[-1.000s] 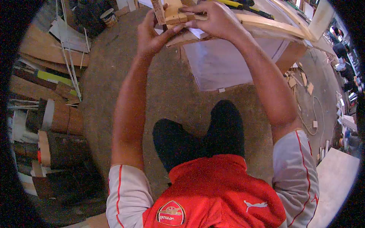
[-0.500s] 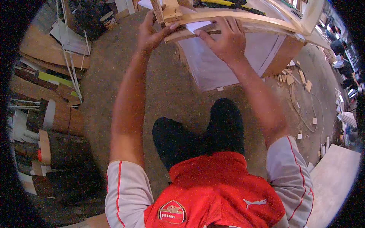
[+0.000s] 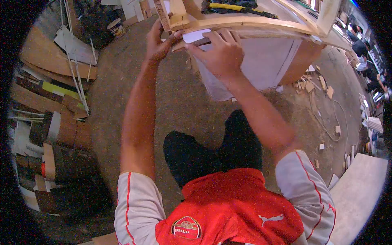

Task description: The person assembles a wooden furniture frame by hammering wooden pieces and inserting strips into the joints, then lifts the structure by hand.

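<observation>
A curved wooden frame (image 3: 261, 21) spans the top of the view, above a white-faced box-like panel (image 3: 261, 57). At its left end my left hand (image 3: 158, 45) is closed round the corner, thumb along the front edge; its fingertips are partly hidden behind an upright wood strip (image 3: 162, 15). My right hand (image 3: 223, 53) pinches a small white-faced piece (image 3: 195, 36) against the front of the frame, fingers on top and thumb below. The piece lies between both hands, close to the left thumb.
A yellow and black tool (image 3: 228, 7) lies behind the frame's top edge. Wood offcuts (image 3: 312, 83) and a cord (image 3: 337, 122) are on the floor at right. Stacked boards (image 3: 61, 73) stand at left, near a small tub (image 3: 116, 27). People (image 3: 361, 51) are at far right.
My right hand has slid left along the frame, closer to my left hand. The white-faced piece now sits further left and shows more of its top. My left hand stays at the corner.
</observation>
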Demonstrator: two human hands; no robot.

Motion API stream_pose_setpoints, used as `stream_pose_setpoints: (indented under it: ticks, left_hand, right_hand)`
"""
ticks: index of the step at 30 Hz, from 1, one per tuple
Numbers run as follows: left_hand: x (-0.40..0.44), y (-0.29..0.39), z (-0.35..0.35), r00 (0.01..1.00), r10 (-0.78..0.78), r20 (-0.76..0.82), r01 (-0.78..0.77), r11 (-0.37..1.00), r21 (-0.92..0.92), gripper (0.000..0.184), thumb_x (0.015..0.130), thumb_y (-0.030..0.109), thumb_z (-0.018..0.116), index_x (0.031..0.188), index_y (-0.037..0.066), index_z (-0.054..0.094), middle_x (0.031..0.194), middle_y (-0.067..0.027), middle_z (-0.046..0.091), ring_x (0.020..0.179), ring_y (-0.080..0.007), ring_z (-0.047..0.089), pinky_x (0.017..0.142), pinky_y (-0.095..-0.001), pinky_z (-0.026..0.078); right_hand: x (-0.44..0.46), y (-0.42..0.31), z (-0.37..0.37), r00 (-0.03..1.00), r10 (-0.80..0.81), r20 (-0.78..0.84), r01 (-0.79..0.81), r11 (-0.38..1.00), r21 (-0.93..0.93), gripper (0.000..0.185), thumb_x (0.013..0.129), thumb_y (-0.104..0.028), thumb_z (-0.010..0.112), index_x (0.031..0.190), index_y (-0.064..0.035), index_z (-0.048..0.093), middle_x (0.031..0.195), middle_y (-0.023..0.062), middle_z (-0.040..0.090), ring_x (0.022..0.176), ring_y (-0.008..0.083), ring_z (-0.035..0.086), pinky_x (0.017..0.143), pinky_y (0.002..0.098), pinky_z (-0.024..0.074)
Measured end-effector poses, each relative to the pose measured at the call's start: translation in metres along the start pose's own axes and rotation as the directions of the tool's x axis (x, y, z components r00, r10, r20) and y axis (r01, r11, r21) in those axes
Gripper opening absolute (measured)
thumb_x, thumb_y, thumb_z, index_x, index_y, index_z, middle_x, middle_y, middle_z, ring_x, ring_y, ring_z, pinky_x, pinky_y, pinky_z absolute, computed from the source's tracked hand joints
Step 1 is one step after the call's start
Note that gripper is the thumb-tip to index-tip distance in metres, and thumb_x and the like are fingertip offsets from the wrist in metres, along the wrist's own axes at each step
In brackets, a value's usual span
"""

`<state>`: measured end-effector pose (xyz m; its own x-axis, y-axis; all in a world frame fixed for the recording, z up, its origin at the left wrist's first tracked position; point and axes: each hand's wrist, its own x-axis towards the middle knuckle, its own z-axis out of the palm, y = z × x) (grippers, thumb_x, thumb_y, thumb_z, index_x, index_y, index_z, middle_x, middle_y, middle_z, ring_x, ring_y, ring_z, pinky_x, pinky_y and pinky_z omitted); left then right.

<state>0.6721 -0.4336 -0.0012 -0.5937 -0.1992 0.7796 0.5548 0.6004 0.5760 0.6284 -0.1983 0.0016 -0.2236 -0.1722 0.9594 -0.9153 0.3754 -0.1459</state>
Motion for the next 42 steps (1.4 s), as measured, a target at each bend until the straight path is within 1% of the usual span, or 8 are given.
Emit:
stream_pose_setpoints:
  ticks: [12,24,28,30,31,38,40,42]
  left_hand:
    - [0.0,0.015,-0.007,0.997,-0.062,0.045,0.064,0.996,-0.053,0.069,0.08,0.019,0.082,0.138,0.0,0.049,0.128,-0.0133,0.062,0.122,-0.0211,0.056,0.102,-0.0383,0.047]
    - [0.01,0.018,-0.01,0.999,0.011,0.035,-0.014,0.995,0.097,0.076,0.076,0.02,0.084,0.14,0.002,0.049,0.13,-0.0144,0.062,0.122,-0.0228,0.057,0.104,-0.0381,0.044]
    - [0.021,0.025,-0.029,0.99,-0.022,0.14,0.0,0.988,0.153,0.077,0.074,0.022,0.085,0.139,0.001,0.05,0.137,-0.0171,0.057,0.13,-0.0275,0.051,0.109,-0.041,0.038]
    - [0.007,0.023,-0.034,0.98,-0.027,0.196,0.039,0.998,-0.058,0.077,0.072,0.02,0.083,0.138,-0.001,0.05,0.142,-0.0196,0.051,0.137,-0.0309,0.043,0.113,-0.0441,0.033]
    - [0.006,0.04,-0.041,0.966,-0.053,0.253,0.124,0.954,-0.273,0.076,0.07,0.018,0.082,0.137,-0.002,0.051,0.146,-0.0208,0.047,0.141,-0.0329,0.038,0.115,-0.0462,0.029]
    - [0.029,0.022,-0.093,0.701,-0.441,0.56,0.535,0.845,-0.005,0.067,0.078,0.037,0.069,0.134,0.004,0.055,0.145,-0.0152,0.048,0.14,-0.0321,0.036,0.118,-0.0481,0.021]
    - [0.072,0.038,-0.092,0.577,-0.432,0.693,0.367,0.895,0.252,0.06,0.077,0.032,0.069,0.131,0.009,0.059,0.142,-0.0097,0.053,0.139,-0.0287,0.036,0.118,-0.0477,0.021]
    - [0.118,0.056,-0.089,0.443,-0.352,0.825,-0.047,0.909,0.413,0.051,0.075,0.023,0.071,0.124,0.012,0.065,0.137,-0.0045,0.058,0.135,-0.0269,0.041,0.114,-0.0478,0.027]
  right_hand:
    - [0.004,-0.019,-0.007,0.988,0.144,0.053,-0.144,0.99,-0.009,0.052,0.065,-0.052,0.083,0.093,-0.0107,0.068,0.09,0.0112,0.063,0.086,0.0335,0.063,0.076,0.0452,0.0513]
    - [0.018,0.0,0.009,0.995,-0.022,0.094,0.017,0.998,0.055,0.053,0.066,-0.052,0.082,0.09,-0.0068,0.065,0.087,0.0108,0.06,0.086,0.0324,0.06,0.075,0.0445,0.0493]
    - [0.029,0.0,-0.006,0.966,-0.03,0.257,0.004,0.995,0.102,0.048,0.071,-0.045,0.082,0.096,-0.0061,0.066,0.091,0.0106,0.06,0.086,0.0322,0.059,0.076,0.0432,0.0492]
    - [0.025,0.01,-0.02,0.928,-0.022,0.371,-0.046,0.984,0.173,0.046,0.073,-0.04,0.081,0.101,-0.0055,0.067,0.096,0.0108,0.061,0.089,0.0322,0.059,0.08,0.043,0.0497]
    - [0.026,0.006,-0.023,0.918,0.018,0.396,-0.109,0.972,0.208,0.045,0.074,-0.038,0.081,0.103,-0.0053,0.067,0.098,0.011,0.062,0.091,0.0321,0.059,0.082,0.0429,0.0499]
    - [0.039,-0.005,-0.04,0.809,0.264,0.525,-0.443,0.861,0.25,0.036,0.077,-0.023,0.078,0.106,-0.0051,0.067,0.104,0.0117,0.063,0.1,0.0319,0.06,0.088,0.0418,0.0518]
    - [0.046,-0.005,-0.041,0.769,0.338,0.543,-0.522,0.823,0.226,0.033,0.077,-0.021,0.078,0.104,-0.0055,0.067,0.103,0.0118,0.064,0.1,0.0321,0.061,0.088,0.0412,0.0521]
    - [0.041,-0.005,-0.037,0.746,0.38,0.547,-0.565,0.796,0.219,0.028,0.077,-0.018,0.077,0.1,-0.0062,0.068,0.101,0.0112,0.065,0.1,0.0323,0.061,0.088,0.0412,0.0523]
